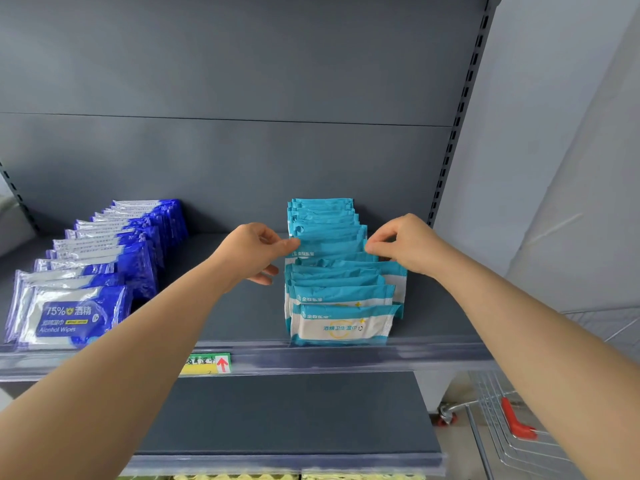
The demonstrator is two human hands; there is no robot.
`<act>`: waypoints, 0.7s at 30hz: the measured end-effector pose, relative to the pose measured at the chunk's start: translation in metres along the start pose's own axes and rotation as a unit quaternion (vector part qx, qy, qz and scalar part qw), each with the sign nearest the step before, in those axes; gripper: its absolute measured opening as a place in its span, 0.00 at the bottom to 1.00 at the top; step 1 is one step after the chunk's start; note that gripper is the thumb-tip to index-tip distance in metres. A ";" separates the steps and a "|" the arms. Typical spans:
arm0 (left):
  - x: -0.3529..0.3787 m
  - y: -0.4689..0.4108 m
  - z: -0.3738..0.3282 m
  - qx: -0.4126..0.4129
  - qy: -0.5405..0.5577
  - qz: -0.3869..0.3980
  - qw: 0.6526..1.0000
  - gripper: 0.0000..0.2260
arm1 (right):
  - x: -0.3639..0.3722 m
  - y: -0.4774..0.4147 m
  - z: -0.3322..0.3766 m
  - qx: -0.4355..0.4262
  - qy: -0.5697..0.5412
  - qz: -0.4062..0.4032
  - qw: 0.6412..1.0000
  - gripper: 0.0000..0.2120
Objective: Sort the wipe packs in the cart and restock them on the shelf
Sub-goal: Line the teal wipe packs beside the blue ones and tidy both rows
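Snugly between opposing fingers [286, 243], teal pack [330, 247]

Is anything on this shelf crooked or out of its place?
Only a small thing. In the teal row, one pack juts out to the right past its neighbours, just below the right hand. The blue packs stand in an even row. The left hand and right hand pinch the ends of a teal pack mid-row.

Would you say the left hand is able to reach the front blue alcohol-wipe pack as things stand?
Probably yes: only bare shelf lies between the left hand and the front blue pack, though it would first have to release the teal pack it pinches.
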State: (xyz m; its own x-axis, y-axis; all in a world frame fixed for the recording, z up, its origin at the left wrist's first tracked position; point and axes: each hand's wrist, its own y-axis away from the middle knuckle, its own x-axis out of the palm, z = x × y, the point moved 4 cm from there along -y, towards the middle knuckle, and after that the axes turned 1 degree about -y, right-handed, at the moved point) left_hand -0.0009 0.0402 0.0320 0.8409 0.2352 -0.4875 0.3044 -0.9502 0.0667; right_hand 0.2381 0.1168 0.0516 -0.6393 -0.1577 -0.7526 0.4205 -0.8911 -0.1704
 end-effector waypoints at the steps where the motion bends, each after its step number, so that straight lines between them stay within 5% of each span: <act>1: -0.001 0.004 -0.001 -0.002 -0.007 -0.004 1.000 0.18 | -0.005 0.003 -0.001 0.007 -0.002 -0.005 1.000 0.05; 7: 0.011 0.015 0.001 -0.024 0.021 0.056 0.998 0.15 | -0.016 0.024 -0.019 0.087 0.028 0.103 0.990 0.06; 21: 0.008 0.004 -0.002 -0.059 0.027 0.026 0.998 0.03 | -0.007 0.020 -0.011 0.093 -0.082 0.071 0.990 0.02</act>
State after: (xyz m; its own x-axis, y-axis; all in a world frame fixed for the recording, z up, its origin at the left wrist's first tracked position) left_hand 0.0084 0.0386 0.0303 0.8792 0.1996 -0.4327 0.3068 -0.9319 0.1937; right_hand 0.2584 0.1045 0.0464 -0.6850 -0.3394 -0.6447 0.3964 -0.9161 0.0611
